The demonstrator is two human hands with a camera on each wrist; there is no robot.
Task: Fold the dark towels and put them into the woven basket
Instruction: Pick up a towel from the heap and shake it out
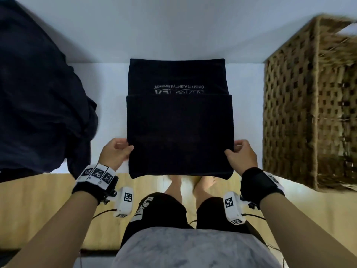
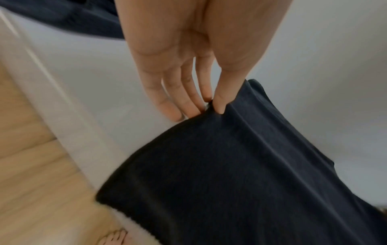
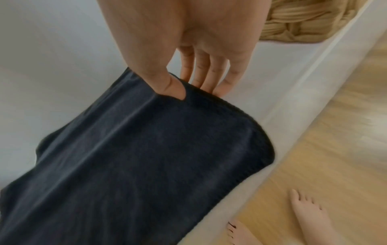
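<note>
A dark towel [image 1: 179, 120] with pale lettering lies partly folded in the middle of the white table [image 1: 112, 84], its near part lifted and hanging past the table's front edge. My left hand [image 1: 117, 149] pinches the towel's left edge between thumb and fingers; in the left wrist view the left hand [image 2: 209, 106] grips the towel [image 2: 240, 174] there. My right hand [image 1: 237, 151] pinches the right edge; the right wrist view shows the thumb of the right hand [image 3: 178, 92] on top of the towel [image 3: 146, 157]. The woven basket [image 1: 313, 101] stands at the right.
A heap of dark towels [image 1: 38, 97] covers the table's left side. A white wall rises behind the table. Below the front edge are a wooden floor [image 1: 38, 206] and bare feet [image 1: 189, 186].
</note>
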